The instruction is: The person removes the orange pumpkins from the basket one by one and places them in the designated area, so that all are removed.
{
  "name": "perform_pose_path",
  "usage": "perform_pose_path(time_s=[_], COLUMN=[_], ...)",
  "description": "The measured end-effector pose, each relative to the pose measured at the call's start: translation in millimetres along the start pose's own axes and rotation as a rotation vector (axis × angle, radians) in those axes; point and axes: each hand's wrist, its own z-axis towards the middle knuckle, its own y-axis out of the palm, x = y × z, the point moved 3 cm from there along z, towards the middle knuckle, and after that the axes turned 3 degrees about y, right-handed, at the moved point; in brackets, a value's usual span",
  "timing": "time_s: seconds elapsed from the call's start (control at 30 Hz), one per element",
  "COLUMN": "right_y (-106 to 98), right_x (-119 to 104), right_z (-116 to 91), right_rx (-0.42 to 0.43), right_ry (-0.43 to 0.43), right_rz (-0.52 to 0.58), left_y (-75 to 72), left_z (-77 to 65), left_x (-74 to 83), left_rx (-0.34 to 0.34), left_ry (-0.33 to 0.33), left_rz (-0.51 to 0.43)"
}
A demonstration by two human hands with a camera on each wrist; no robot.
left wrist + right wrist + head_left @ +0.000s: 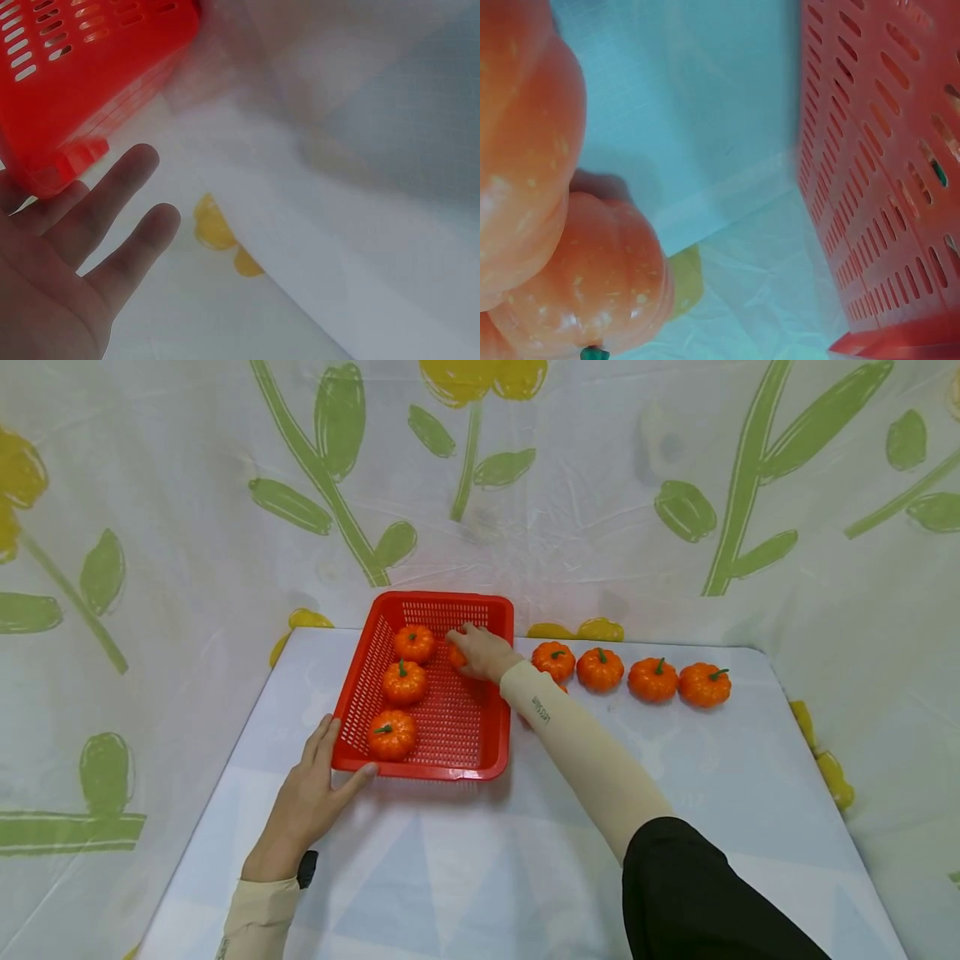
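Observation:
A red plastic basket point(497, 710) with slotted walls stands at the table's back left. Three small orange pumpkins with green stems line its left side: back point(415, 644), middle point(404, 682) and front point(392, 735). My right hand point(483, 653) reaches over the basket's right wall and grips another pumpkin point(457, 656), mostly hidden under the fingers. At the front left corner, my left hand point(311, 793) rests against the basket, thumb along the front rim and fingers at the left side. The left wrist view shows those fingers point(135, 244) straight and spread beside the red wall point(90, 82).
Right of the basket, several pumpkins point(600, 670) form a row along the table's back edge; others are partly hidden behind my right forearm. Two pumpkins point(592, 274) loom close in the right wrist view, opposite the basket's wall point(877, 180). A flower-printed curtain point(570, 527) hangs behind.

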Motion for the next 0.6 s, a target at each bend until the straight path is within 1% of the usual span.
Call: perform_pose_path(time_s=[0.27, 0.47, 0.6], right_y=[-2.8, -4.5, -2.4], right_x=[-0.3, -1.6, -2.3], right_z=[-1.7, -6.0, -7.0], right_rx=[-0.044, -0.034, -0.034], right_ry=[0.034, 0.044, 0.028], right_rz=[-0.001, -0.005, -0.008], left_y=[-1.2, -1.6, -1.4], left_z=[0.6, 1.1, -1.2], left_x=[0.1, 0.6, 1.3], left_rx=[0.002, -0.004, -0.015], left_ry=[-0.002, -0.008, -0.023], left_rz=[0.005, -0.003, -0.003])
